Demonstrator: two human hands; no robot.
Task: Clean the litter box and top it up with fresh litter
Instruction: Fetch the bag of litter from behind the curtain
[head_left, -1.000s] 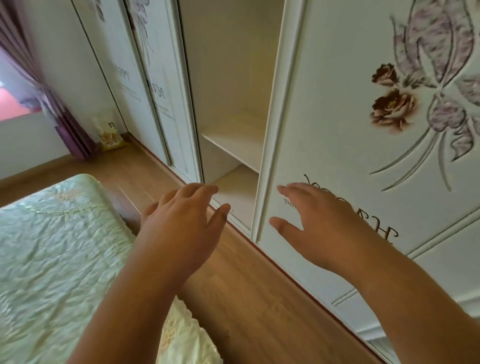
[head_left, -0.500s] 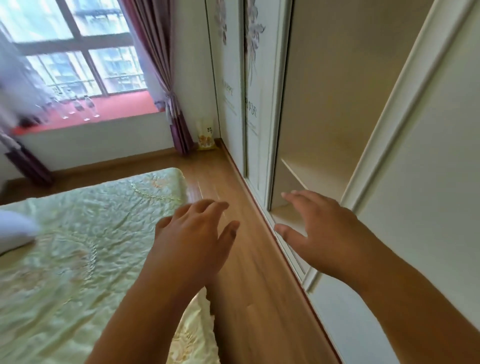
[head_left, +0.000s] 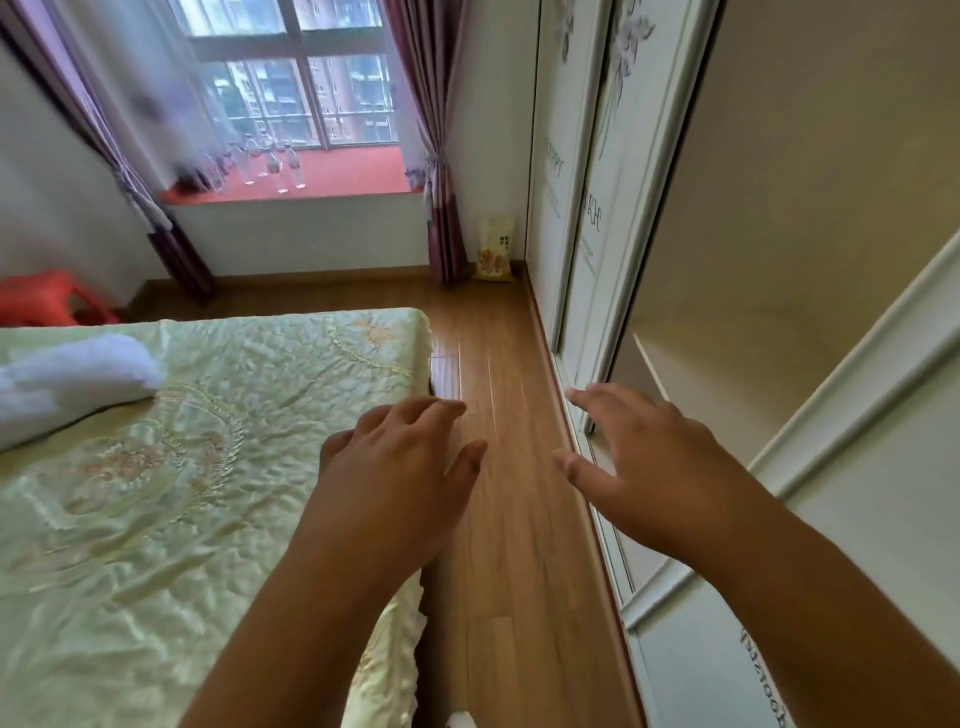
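No litter box in view; task looks unstarted. Left hand (head_left: 395, 467) and right hand (head_left: 649, 462) empty, fingers spread. Yellow bag (head_left: 493, 249) on floor at 12 o'clock, maybe litter.

and the view swings away from the wardrobe (head_left: 779, 208), off its flowered door and round toward the window (head_left: 291, 78). the bed (head_left: 156, 493) fills far more of the left side now, a white pillow (head_left: 67, 384) has come in, and a red stool (head_left: 41, 301) shows in the far corner. the yellow bag (head_left: 493, 252) sits further off along the floor (head_left: 519, 519). left hand (head_left: 395, 483) and right hand (head_left: 654, 467), once before the wardrobe, now float over the floor strip, fingers loose as before.
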